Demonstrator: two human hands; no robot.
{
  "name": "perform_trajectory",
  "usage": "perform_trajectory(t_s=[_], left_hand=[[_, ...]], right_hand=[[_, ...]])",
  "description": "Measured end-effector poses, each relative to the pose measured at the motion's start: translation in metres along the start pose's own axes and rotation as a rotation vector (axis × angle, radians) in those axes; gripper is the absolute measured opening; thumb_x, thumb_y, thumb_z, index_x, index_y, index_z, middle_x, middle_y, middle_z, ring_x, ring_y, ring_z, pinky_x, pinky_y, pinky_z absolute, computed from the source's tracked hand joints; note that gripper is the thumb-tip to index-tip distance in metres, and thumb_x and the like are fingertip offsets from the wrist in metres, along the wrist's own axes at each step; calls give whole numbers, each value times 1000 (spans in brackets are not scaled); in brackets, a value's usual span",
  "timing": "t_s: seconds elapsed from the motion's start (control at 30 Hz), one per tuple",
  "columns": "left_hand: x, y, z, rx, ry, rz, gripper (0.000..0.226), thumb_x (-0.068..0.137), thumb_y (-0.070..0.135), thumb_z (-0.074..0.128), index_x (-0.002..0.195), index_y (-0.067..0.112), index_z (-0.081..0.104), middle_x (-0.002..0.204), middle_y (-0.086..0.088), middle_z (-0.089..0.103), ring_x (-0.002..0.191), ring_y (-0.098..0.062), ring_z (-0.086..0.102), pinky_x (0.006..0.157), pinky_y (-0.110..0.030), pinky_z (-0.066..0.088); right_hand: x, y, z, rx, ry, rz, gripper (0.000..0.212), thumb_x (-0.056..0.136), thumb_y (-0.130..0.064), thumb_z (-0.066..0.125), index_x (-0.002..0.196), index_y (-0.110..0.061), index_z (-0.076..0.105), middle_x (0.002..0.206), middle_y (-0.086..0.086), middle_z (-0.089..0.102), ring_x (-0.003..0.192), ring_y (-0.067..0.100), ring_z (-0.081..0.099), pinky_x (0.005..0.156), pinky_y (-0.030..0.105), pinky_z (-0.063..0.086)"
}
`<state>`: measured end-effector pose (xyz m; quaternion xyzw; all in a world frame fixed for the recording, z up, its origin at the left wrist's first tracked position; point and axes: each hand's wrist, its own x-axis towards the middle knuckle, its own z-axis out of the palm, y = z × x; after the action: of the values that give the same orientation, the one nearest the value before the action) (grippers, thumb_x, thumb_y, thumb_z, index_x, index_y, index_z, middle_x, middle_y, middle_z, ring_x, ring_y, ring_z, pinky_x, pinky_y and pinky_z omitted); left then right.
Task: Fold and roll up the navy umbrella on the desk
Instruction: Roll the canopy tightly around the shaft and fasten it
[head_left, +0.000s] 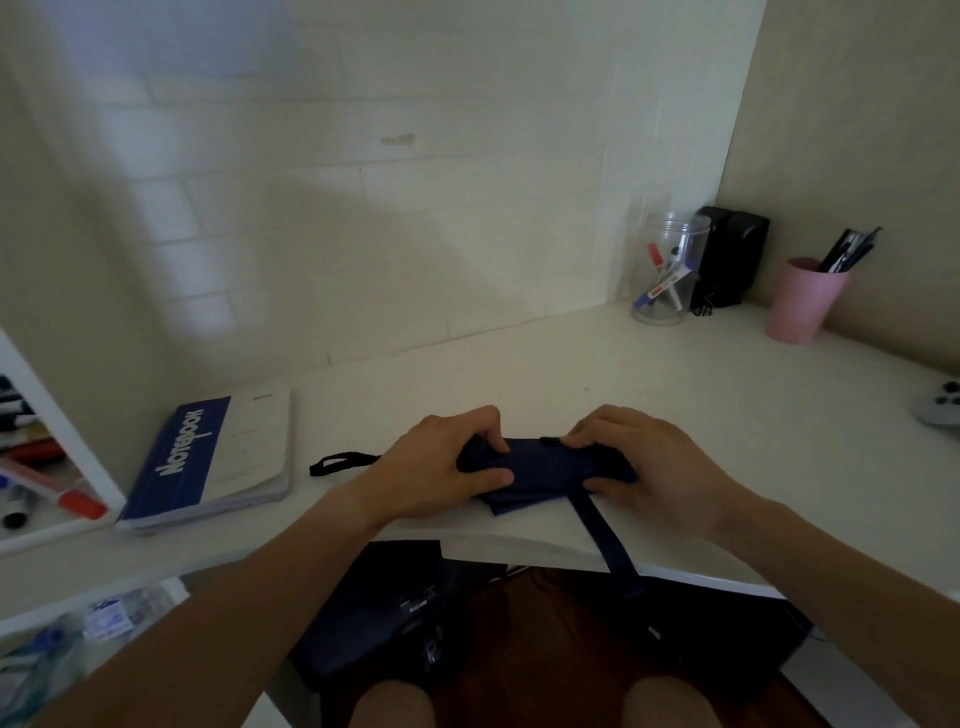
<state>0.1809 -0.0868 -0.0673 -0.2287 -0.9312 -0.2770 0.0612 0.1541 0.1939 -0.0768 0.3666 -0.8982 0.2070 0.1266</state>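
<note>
Lying near the front edge of the desk (649, 364), the navy umbrella (540, 470) is a compact folded bundle, gripped at both ends. The left hand (441, 467) wraps its fingers over the bundle's left end with the thumb pressed along its near side; the right hand (639, 462) closes over the right end, fingertips on top and thumb underneath. A navy strap (610, 545) runs from the bundle across the desk's front edge and hangs down past it. A black wrist loop (340, 462) lies flat on the desk just left of the left hand.

Toward the left edge rests a blue-and-white notebook (213, 462), well apart from the bundle. In the far right corner stand a clear jar (667, 270) holding markers, a black speaker (732, 254) just behind it, and a pink cup (802, 299) with pens. A grey controller (943, 408) sits at the right edge, partly cut off. Nothing lies between the hands and these things.
</note>
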Motion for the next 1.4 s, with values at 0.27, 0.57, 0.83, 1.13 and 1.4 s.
perform_trajectory(t_s=[0.27,0.57,0.83,1.13,1.4], left_hand=[[-9,1,12,3,65,-71,49,81,49,78,126,40,60,119,16,69,107,-5,64,94,-38,55],[-13,30,30,165,115,-10,38,84,38,71,113,29,49,110,6,56,92,-15,59,77,-35,52],[-18,35,43,205,192,125,34,84,33,71,109,25,49,101,7,66,86,-15,59,79,-36,48],[-22,35,54,223,304,110,32,81,43,64,107,29,51,101,15,64,89,-10,60,85,-30,43],[-20,37,54,152,353,97,22,90,42,63,104,30,52,99,16,66,85,-7,58,77,-28,43]], right_hand=[[-87,-57,28,-261,309,103,51,72,-59,76,104,-19,75,106,-3,69,99,18,63,84,32,49],[-87,-68,54,-296,438,-88,23,82,-11,60,86,-17,81,84,-1,75,70,18,70,58,28,56],[-40,-72,8,171,407,210,16,86,-13,76,95,-26,76,94,-15,73,83,0,68,72,22,58],[-15,-57,0,303,374,402,20,82,-9,79,85,-28,78,77,-18,74,72,-1,70,65,12,56],[-7,-54,-19,315,223,470,19,83,-13,79,75,-28,72,68,-9,74,55,2,71,64,25,61]])
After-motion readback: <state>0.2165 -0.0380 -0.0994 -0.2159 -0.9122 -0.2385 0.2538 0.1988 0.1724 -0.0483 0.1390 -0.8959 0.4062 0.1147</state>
